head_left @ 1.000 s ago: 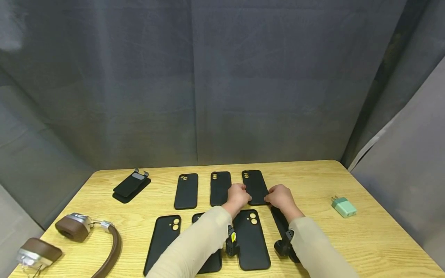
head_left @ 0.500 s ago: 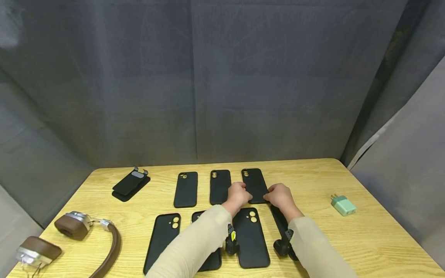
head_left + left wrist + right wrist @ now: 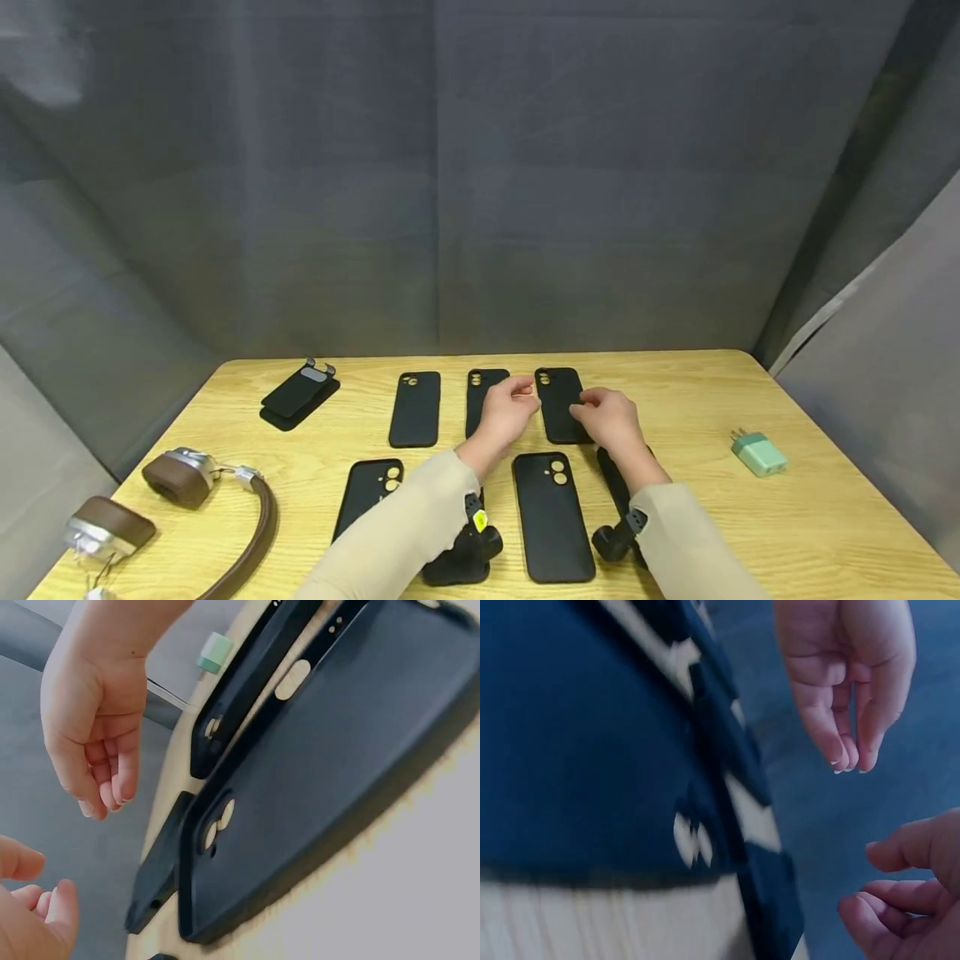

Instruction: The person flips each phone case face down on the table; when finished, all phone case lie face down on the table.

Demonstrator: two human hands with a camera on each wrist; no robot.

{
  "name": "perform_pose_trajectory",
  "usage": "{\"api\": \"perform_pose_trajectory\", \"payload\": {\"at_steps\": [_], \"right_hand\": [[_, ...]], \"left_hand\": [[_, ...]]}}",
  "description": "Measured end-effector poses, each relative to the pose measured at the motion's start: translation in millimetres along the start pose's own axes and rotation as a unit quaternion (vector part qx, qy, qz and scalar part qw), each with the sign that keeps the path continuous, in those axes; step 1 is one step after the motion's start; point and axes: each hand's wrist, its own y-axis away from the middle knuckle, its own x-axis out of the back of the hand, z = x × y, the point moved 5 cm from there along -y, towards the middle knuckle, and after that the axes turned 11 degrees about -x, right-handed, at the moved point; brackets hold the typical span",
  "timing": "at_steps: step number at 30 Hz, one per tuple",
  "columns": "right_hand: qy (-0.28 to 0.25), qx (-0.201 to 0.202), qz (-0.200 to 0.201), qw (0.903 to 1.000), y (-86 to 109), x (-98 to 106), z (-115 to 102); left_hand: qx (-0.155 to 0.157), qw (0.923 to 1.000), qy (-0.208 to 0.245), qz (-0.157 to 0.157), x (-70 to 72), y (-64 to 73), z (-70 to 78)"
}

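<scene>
Above the back row of black phone cases, my left hand [image 3: 506, 417] is lifted with loosely bent fingers and holds nothing. It overlaps the middle back case [image 3: 480, 385] in the head view. My right hand [image 3: 609, 421] hovers at the right edge of the back right case [image 3: 558, 404], thumb and fingers apart. Both hands show in the left wrist view, the right hand [image 3: 101, 727] hanging over the cases. A front case [image 3: 555, 525] lies with its inside up between my forearms. Another case [image 3: 615, 483] is partly hidden under my right forearm.
Brown headphones [image 3: 262, 525] lie at the front left. Behind them is a black case with a grey slider [image 3: 296, 392]. A back left case [image 3: 415, 410] and two front cases, one at the left [image 3: 363, 492], lie on the wooden table. A green charger [image 3: 759, 454] is at right.
My left hand has lifted and moved back from the lower edge of the back right case. My right fingers have come up off its lower right corner. The head view has shifted slightly.
</scene>
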Motion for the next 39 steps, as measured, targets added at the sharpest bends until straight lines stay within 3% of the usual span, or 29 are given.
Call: {"api": "perform_pose_trajectory", "payload": {"at_steps": [9,15,23,32,36,39], "right_hand": [[-0.064,0.041,-0.057,0.9955,36.4,-13.1,-32.4],[-0.101,0.069,-0.086,0.9888,61.2,-26.9,-52.2],[-0.144,0.081,-0.147,0.9753,90.6,-51.7,-62.3],[-0.136,0.105,-0.254,0.9519,123.0,-83.8,-80.3],[-0.144,0.107,-0.286,0.9412,136.4,-101.4,-83.9],[-0.136,0.112,-0.292,0.9402,143.3,-111.3,-87.2]], "left_hand": [[-0.027,0.999,0.037,-0.001,45.2,25.7,12.5],[-0.036,0.9994,-0.003,-0.002,82.4,47.4,24.9],[-0.034,0.9983,-0.047,0.0,124.1,72.5,29.2],[0.024,0.9913,-0.129,-0.006,180.7,99.5,17.2],[0.053,0.9827,-0.178,-0.006,195.1,110.5,5.5],[0.072,0.9763,-0.204,0.002,201.9,115.6,-4.2]]}}
